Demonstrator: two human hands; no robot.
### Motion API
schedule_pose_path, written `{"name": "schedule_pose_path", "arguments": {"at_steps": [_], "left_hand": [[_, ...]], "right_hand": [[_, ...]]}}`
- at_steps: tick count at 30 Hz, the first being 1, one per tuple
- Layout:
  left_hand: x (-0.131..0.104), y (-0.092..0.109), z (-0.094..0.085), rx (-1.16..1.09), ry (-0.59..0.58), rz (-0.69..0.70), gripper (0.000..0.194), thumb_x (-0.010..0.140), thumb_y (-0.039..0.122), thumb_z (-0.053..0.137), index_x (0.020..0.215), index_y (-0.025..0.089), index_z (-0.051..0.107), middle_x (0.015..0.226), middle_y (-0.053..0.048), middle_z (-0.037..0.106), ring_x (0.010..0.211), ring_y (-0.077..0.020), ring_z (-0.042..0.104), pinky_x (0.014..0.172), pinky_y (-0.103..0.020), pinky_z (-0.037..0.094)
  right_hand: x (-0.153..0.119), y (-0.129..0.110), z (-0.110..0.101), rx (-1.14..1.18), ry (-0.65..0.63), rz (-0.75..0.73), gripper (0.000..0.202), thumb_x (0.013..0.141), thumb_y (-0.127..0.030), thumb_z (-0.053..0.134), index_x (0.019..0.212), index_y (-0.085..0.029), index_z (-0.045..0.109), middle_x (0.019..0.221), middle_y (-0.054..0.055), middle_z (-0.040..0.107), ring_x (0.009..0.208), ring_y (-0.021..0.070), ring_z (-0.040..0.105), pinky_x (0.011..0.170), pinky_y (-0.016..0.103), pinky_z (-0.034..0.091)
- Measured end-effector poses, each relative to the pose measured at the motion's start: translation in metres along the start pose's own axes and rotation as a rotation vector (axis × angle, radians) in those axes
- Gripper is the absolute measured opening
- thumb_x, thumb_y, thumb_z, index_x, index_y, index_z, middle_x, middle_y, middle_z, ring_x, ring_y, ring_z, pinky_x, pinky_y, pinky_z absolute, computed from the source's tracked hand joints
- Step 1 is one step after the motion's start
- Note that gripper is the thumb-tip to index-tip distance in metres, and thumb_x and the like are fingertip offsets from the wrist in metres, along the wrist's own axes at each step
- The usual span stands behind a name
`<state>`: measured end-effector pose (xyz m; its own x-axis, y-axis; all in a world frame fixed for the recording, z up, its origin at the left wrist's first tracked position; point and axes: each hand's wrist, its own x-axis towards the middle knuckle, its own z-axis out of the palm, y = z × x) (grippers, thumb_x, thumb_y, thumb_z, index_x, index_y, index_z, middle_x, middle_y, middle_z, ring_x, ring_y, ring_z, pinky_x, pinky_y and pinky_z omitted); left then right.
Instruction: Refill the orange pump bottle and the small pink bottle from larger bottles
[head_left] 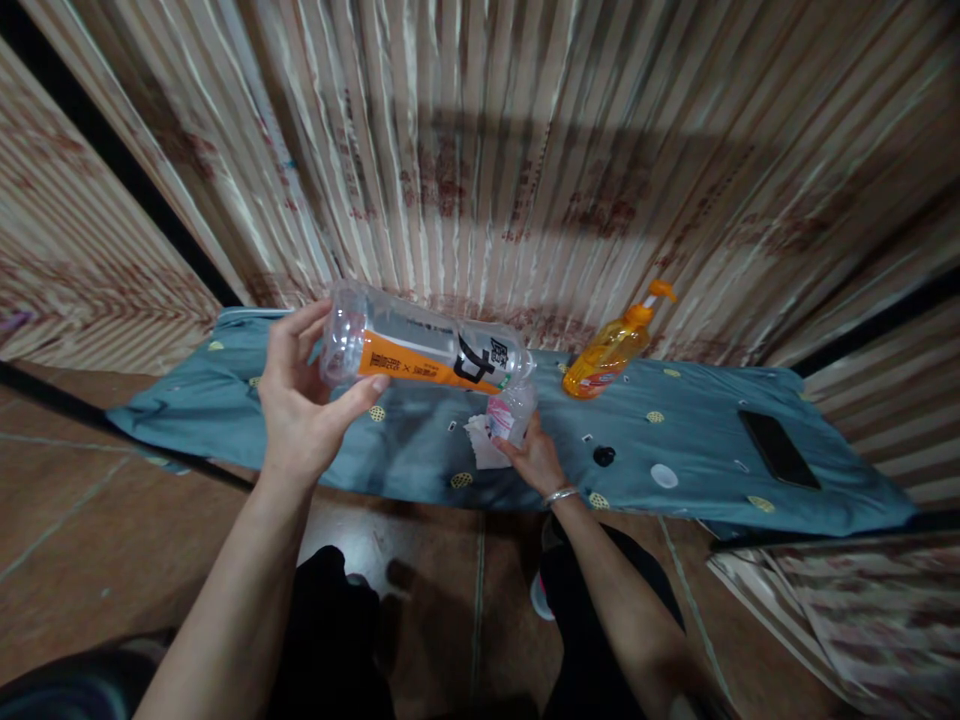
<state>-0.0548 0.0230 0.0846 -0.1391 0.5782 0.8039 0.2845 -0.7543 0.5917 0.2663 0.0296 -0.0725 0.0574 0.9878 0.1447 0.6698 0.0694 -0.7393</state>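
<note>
My left hand (304, 400) grips the base end of a large clear plastic bottle (427, 345) with an orange and black label. The bottle lies almost level in the air, its neck pointing right and slightly down. Under that neck, a smaller clear bottle (511, 408) with a pink-marked label stands upright in my right hand (536, 455), whose fingers wrap its lower part. The two mouths meet or nearly meet; I cannot tell whether they touch. Behind the small bottle lies a white tissue (484, 445) on the cloth. Any liquid in the large bottle is hard to make out.
An orange pump bottle (607, 350) stands tilted-looking on the teal cloth (697, 430). Further right are a small black cap (604, 456), a white round lid (664, 475) and a black phone (778, 448). A pleated curtain (480, 180) hangs behind, with dark metal bars at both sides.
</note>
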Motion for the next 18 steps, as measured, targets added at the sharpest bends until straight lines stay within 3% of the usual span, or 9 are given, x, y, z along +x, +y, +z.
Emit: {"name": "schedule_pose_path", "arguments": {"at_steps": [8,18], "left_hand": [[0.0082,-0.0005,-0.0030,0.017,-0.042,0.008,0.089,0.069,0.057,0.111,0.146,0.033,0.074,0.137,-0.008,0.083,0.132,-0.0302,0.081,0.110,-0.047,0.070],[0.0090,-0.0028,-0.0018,0.000,-0.044,0.045,0.085,0.073,0.056,0.109,0.147,0.033,0.073,0.135,-0.006,0.084,0.128,-0.0282,0.082,0.104,-0.041,0.072]], "right_hand": [[-0.0003,0.0016,0.0009,0.005,-0.015,0.004,0.068,0.090,-0.040,0.082,0.150,-0.019,0.058,0.119,0.013,0.088,0.108,0.0374,0.088,0.096,0.049,0.070],[-0.0010,-0.0018,-0.0023,-0.007,-0.037,0.038,0.072,0.092,-0.041,0.082,0.156,-0.018,0.056,0.124,0.016,0.087,0.112,0.0401,0.087,0.100,0.053,0.071]]}}
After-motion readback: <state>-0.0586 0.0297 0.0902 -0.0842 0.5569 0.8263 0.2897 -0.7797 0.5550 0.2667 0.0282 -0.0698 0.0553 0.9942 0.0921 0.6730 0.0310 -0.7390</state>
